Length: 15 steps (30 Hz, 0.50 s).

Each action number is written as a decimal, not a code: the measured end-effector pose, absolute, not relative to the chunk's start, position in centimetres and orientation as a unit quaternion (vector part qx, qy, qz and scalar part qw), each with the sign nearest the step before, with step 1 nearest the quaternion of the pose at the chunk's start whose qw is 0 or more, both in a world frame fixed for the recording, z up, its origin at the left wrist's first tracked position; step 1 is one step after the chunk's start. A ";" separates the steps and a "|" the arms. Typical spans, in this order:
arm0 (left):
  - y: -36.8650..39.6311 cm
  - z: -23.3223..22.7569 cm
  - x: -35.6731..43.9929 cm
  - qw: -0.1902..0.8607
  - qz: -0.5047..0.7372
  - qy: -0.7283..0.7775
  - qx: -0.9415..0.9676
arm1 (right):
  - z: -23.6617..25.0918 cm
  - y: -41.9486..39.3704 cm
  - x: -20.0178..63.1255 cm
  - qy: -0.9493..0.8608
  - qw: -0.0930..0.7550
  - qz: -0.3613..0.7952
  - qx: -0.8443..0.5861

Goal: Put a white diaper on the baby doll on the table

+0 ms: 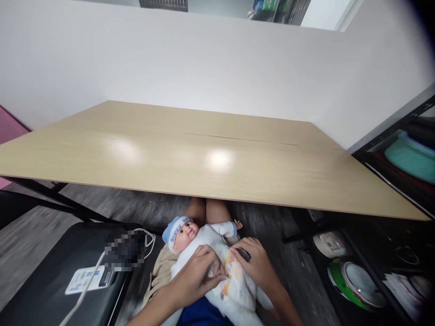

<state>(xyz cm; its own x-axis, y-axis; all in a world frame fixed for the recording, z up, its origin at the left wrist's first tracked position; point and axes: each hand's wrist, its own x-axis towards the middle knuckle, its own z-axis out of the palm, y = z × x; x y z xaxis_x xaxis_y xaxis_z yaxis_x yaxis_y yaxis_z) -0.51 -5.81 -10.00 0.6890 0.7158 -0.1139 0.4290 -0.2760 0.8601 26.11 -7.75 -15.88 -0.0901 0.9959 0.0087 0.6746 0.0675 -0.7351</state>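
A baby doll [210, 240] in a white top lies face up across my lap. On its head is a blue and white cap [181, 229] with lettering. A white diaper [234, 277] with a yellow and orange print covers its lower body. My left hand [204, 274] reaches over the doll's belly, thumb and fingers pinched together on the diaper's front. At the waist's other side, my right hand [253, 258] has its thumb and fingertips closed on the diaper's upper edge. A small dark thing shows at the right hand's fingers; I cannot make it out.
A wooden table [190, 167] stretches just beyond my knees. To the left, a black chair seat [44, 271] bears a white cable [83, 294], a printed card [81, 280] and a blurred-out dark item. On the right stands a black shelf [360, 253] with containers, including a green basin [413, 156].
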 end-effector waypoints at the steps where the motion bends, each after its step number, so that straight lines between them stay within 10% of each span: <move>1: -5.7 -9.7 -0.6 0.483 0.150 0.364 0.782 | -16.1 -7.4 26.3 -0.677 0.279 0.288 -0.617; 10: -6.2 -5.1 -5.5 0.605 -0.015 0.304 0.736 | -15.4 -4.6 28.1 -0.631 0.353 0.287 -0.628; 15: -5.6 -5.6 -2.6 0.569 0.141 0.352 0.729 | -11.9 -7.6 23.5 -0.759 0.234 0.388 -0.469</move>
<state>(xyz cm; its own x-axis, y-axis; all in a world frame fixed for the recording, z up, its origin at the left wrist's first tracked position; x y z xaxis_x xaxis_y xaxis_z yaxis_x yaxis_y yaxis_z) -2.56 -5.59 -5.57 0.7121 0.6746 -0.1945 0.3526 -0.1040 0.9300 23.54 -7.63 -11.85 -0.4512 0.8924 -0.0077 0.5292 0.2606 -0.8075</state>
